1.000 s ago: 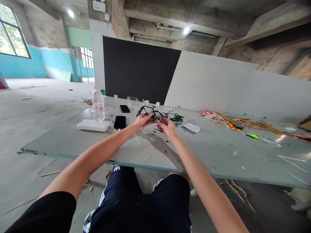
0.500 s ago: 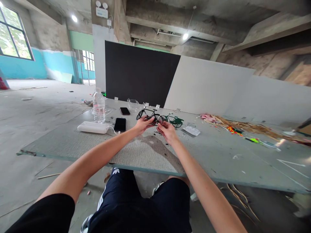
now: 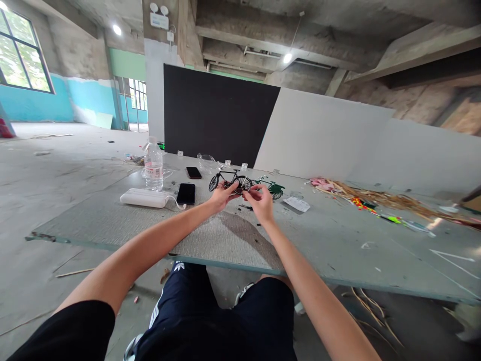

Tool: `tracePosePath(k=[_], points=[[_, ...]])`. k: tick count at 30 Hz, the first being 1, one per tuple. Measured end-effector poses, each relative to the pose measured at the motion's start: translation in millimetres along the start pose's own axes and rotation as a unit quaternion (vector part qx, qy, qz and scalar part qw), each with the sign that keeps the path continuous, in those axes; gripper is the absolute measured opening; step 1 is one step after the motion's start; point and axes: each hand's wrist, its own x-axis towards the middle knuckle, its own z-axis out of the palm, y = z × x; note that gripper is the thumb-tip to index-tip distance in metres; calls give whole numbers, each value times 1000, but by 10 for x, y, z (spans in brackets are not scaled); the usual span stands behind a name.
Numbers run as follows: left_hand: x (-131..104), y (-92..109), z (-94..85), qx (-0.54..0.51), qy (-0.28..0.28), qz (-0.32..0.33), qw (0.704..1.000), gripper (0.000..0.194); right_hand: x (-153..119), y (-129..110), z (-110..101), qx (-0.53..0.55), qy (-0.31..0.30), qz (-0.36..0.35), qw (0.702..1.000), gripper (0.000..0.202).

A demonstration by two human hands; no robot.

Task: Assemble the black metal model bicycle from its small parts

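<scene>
A small black model bicycle (image 3: 228, 175) is held upright above the grey table, its front wheel to the left. My left hand (image 3: 224, 194) grips it from below, near the pedals and the rear wheel. My right hand (image 3: 260, 198) is closed in a pinch at the lower right of the rear wheel; whatever lies between its fingertips is too small to make out. Behind my right hand stands a green model bicycle (image 3: 276, 188), partly hidden by the fingers. Small dark bits (image 3: 246, 207) lie on the table under my hands.
Left on the table (image 3: 150, 225) are a water bottle (image 3: 153, 168), a white power strip (image 3: 143, 197) and two phones, one nearer (image 3: 186, 193), one farther (image 3: 194, 173). A paper slip (image 3: 296, 203) lies right of my hands. Dried stalks (image 3: 368, 193) spread along the right back.
The black bicycle has shifted slightly left and turned a little in my left hand. My right hand has changed its finger pose beside the rear wheel and moved slightly right.
</scene>
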Motion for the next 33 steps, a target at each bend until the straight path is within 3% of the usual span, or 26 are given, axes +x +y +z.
tracePosePath(k=[4,10,21,25,33], points=[[-26,-8,6,7,19,4,1000,32,-35,-32,-3,-107,-1,-63,992,34],[1,-13,4,-10,46,-4,999,30,-37,-58,2,-119,5,-81,990,32],[9,25,1,-35,36,-17,999,27,23,11,8,-23,18,-33,999,48],[14,22,-18,-56,14,-10,998,30,30,-1,-6,-39,-14,-22,999,40],[-5,94,-48,-76,-18,-25,997,25,11,-45,-3,-50,15,-22,998,40]])
